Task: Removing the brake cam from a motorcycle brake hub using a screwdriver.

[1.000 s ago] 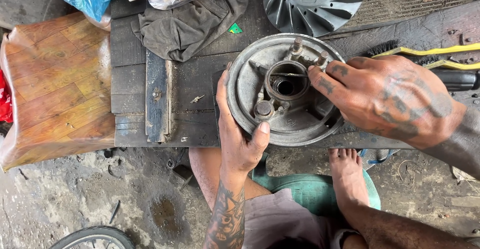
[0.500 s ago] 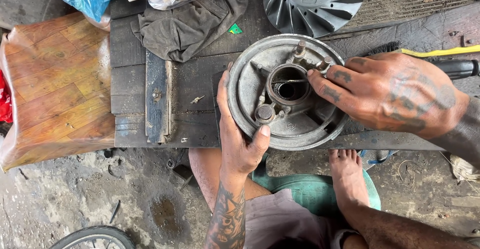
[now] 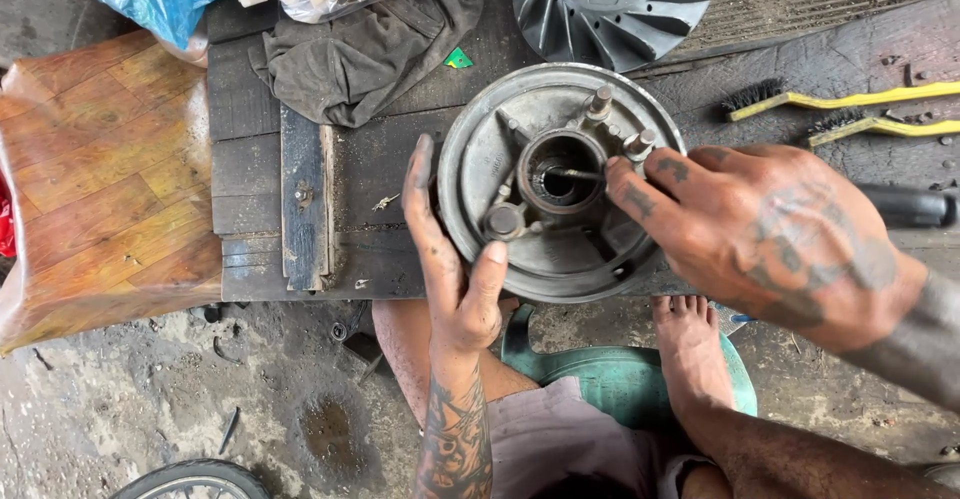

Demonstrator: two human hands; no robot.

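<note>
- The round grey metal drum plate (image 3: 520,259) lies flat on the dark wooden workbench (image 3: 250,159), at its front edge.
- The left hand (image 3: 455,269) grips the left rim of this plate: the thumb presses on the inner face and the fingers go along the outside edge.
- The right hand (image 3: 770,234) is closed around a thin metal tool (image 3: 575,173), and the tip of the tool points into the centre hole of the plate.
- Behind the plate there is a grey finned metal wheel (image 3: 610,4); a dark crumpled cloth (image 3: 360,44) lies to the left of it.
- Two wire brushes with yellow handles (image 3: 850,109) rest on the bench, beyond the right hand.
</note>
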